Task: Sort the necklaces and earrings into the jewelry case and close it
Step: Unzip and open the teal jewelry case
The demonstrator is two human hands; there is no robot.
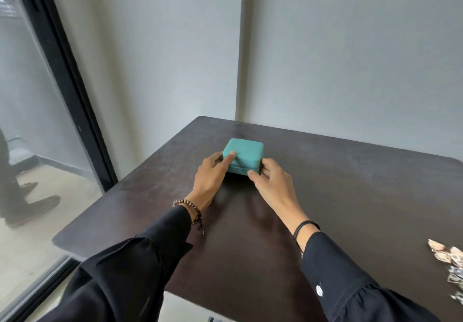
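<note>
Left hand (213,173): clamped on the near-left corner of the jewelry case (246,150), at about 8 o'clock of it. The thumb lies on the lid and the other fingers wrap round the left side, mostly hidden.
Right hand (270,181): grips the near-right corner, at about 4 o'clock of the case. The thumb tip sits at the seam between lid and base, and the fingers curl round the right side.
Wrists: a beaded bracelet (190,205) on the left and a thin black band (304,226) on the right, both above dark sleeves.
Case: teal, rounded-square, flat on the dark table (350,196), with the lid down on the base. Whether it is fastened cannot be told.
Case contents: hidden under the lid.
Jewelry pile (448,259): a loose heap of pale and silvery pieces at the table's right edge, about 4 o'clock from the case and well apart from it. It is too blurred to tell necklaces from earrings.
Progress: with the heap outside a shut case, the sorting looks unfinished, probably not begun. The thumbs at lid and seam suggest the case is about to be opened.
Left to do: open the case, place the pieces in its compartments, and close it.
Surroundings: a pale wall at 12 o'clock and a black-framed glass door (37,121) at 9 o'clock.
</note>
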